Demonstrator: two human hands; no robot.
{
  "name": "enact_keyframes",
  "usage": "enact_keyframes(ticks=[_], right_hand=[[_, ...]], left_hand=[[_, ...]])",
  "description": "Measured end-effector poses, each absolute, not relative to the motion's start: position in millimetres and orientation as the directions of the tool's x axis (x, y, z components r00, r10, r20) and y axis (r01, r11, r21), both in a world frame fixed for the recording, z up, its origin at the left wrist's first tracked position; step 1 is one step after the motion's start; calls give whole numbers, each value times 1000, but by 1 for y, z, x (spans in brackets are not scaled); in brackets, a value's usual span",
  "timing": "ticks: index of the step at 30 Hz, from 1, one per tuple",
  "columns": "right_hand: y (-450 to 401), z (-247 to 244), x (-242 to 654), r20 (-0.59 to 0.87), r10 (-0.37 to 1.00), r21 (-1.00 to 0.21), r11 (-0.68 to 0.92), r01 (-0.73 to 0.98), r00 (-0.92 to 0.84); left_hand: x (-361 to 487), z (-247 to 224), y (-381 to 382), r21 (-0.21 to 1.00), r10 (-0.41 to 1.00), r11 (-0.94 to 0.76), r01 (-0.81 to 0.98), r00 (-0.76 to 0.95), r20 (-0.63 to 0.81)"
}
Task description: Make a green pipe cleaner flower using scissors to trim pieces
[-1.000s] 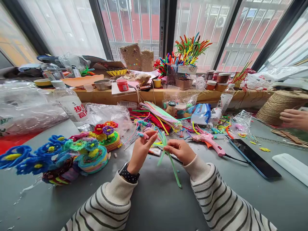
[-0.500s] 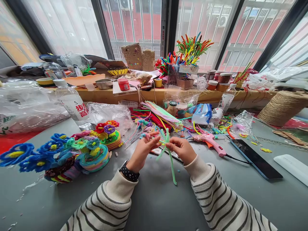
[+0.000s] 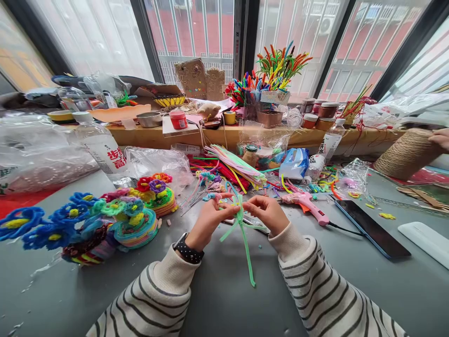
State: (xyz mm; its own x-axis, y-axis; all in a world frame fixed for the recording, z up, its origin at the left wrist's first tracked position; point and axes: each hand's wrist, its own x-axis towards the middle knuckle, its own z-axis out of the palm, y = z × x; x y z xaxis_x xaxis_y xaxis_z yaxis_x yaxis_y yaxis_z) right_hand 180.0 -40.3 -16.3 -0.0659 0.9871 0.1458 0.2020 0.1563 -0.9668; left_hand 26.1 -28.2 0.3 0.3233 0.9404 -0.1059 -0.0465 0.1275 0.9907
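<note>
Several light green pipe cleaners [image 3: 247,250] cross in a bunch between my hands, one long end hanging down toward the grey table. My left hand [image 3: 210,216] pinches the bunch from the left with thumb and fingers. From the right, my right hand [image 3: 267,213] has its thumb and index finger closed on the same bunch, near its top. A bundle of pastel pipe cleaners [image 3: 236,166] lies just beyond my hands. To the left stand blue pipe-cleaner flowers [image 3: 73,213] and a round coiled piece [image 3: 138,230] in pastel colours.
A pink glue gun [image 3: 308,206], a dark phone [image 3: 372,228] and a white case [image 3: 425,243] lie at the right. Another person's hand [image 3: 440,139] touches a twine spool [image 3: 407,154]. Water bottles [image 3: 101,145] and plastic bags stand farther back.
The green bunch has turned and its long end hangs lower. My right hand's fingers have shifted near its top. Another person's hand has appeared at the twine spool, which now tilts.
</note>
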Motion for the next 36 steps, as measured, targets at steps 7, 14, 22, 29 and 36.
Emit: enact_keyframes(ticks=[7,14,22,29,36], right_hand=[[-40,-19,178,154,987,-978,159,133,-44],[-39,-21,178,209,976,-974,203,101,53],[-41,-21,173,184,982,-981,180,76,47],[-42,-20,174,214,977,-968,211,139,10],[-41,-18,176,206,978,-976,208,65,-26]], left_hand=[[28,3,-31,991,926,129,-46,362,-104],[27,-3,-31,953,879,279,-120,431,-203],[30,-3,-33,966,892,224,-125,425,-152],[32,0,-33,986,909,154,-70,400,-114],[32,2,-35,983,898,176,-48,416,-140]])
